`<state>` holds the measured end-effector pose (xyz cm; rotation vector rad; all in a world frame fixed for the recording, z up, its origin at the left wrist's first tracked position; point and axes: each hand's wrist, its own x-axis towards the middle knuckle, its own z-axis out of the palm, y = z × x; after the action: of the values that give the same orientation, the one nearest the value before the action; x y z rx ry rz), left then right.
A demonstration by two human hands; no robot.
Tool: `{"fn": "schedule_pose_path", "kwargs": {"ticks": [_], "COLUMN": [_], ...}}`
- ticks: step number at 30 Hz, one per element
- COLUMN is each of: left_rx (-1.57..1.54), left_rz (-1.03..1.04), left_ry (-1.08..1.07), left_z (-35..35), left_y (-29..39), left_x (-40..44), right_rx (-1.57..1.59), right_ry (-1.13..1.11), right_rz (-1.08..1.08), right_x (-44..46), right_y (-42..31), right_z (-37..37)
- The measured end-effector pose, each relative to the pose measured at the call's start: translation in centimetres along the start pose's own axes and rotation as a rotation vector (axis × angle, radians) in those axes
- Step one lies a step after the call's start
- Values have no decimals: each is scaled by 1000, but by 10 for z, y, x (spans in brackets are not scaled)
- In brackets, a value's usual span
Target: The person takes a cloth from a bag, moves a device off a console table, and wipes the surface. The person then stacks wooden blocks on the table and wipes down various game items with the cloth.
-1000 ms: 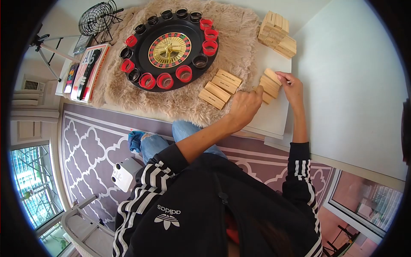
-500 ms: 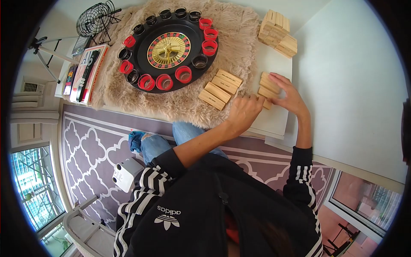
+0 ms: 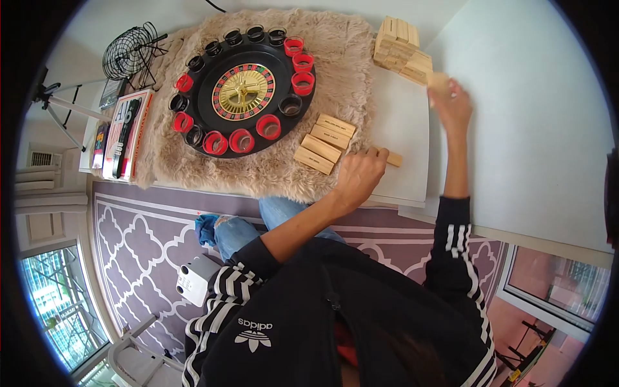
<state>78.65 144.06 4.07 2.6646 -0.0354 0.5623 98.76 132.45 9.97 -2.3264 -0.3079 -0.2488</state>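
My left hand (image 3: 361, 173) is closed at the table's near edge, its fingertips on a small wooden block (image 3: 395, 159). Raised over at the right, my right hand (image 3: 452, 106) grips wooden blocks (image 3: 438, 84); their front end shows blurred, and I cannot tell how many there are. Just beyond it stands a stack of wooden blocks (image 3: 400, 45) at the table's far right corner. Several printed wooden blocks (image 3: 325, 143) lie side by side on the fluffy beige rug, left of my left hand.
A black roulette wheel (image 3: 244, 90) ringed with red and black shot glasses rests on the fluffy rug (image 3: 348, 58). A wire cage (image 3: 126, 51) and books (image 3: 129, 135) sit at the left. The white table (image 3: 403, 116) borders a white wall at the right.
My right hand has lifted the row of blocks off the table and moved away towards the stack. My left hand has shifted slightly left and nearer to me. The view has turned a little.
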Motion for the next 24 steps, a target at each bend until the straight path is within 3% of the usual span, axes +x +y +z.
{"fn": "schedule_pose_path", "kwargs": {"ticks": [4, 6, 9, 13, 16, 19, 21, 24], "left_rx": [-26, -52, -60, -81, -95, -99, -101, -108], "left_rz": [-13, -27, -21, -29, -26, -20, -13, -26], "left_ry": [-24, -32, -9, -12, -3, 8, 15, -4], "left_z": [0, 1, 2, 2, 1, 1, 1, 1], "left_y": [-2, -4, -3, -5, -4, -5, -4, -4], "left_x": [1, -1, -1, -1, -1, -2, -2, -2], "right_rx": [-81, -236, -366, -310, -182, -1, -134, 55], "right_ry": [36, -229, -179, -204, -284, -309, -490, -607], "right_rz": [168, 240, 160, 153, 299, 211, -361, -427], "right_x": [72, 110, 125, 139, 148, 136, 130, 120], "right_y": [-17, -9, -9, 2, 18, 20, 18, 8], "right_z": [3, 13, 30, 37, 28, 19, 14, 16]}}
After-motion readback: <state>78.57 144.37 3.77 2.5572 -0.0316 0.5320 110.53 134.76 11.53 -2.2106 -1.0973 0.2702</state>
